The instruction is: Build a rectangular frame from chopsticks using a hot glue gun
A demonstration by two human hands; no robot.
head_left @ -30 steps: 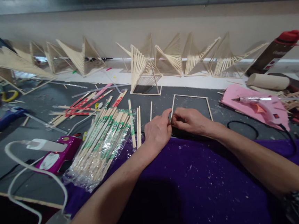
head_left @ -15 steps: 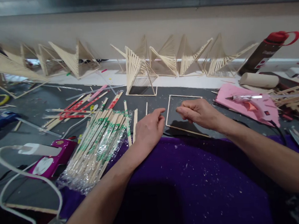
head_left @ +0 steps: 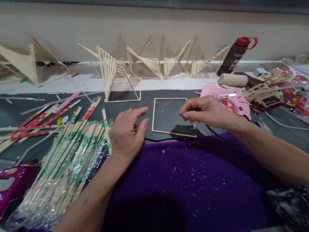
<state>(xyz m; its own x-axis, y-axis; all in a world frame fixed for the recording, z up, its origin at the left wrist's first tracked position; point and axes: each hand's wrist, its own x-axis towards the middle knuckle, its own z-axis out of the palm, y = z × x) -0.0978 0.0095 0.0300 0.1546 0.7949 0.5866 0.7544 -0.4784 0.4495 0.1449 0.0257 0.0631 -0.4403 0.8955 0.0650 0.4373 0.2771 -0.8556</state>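
Nothing legible — bottle [head_left: 232, 57] and chopstick wrappers [head_left: 75, 152] bear only blurred print.

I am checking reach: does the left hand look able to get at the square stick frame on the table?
Probably yes: the left hand is open beside the square stick frame, its fingers point toward it, and nothing visible lies between.

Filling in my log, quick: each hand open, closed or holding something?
Left hand: open, holding nothing visible.
Right hand: pinched closed above the square, pale wooden-stick frame; cannot tell if anything's held.
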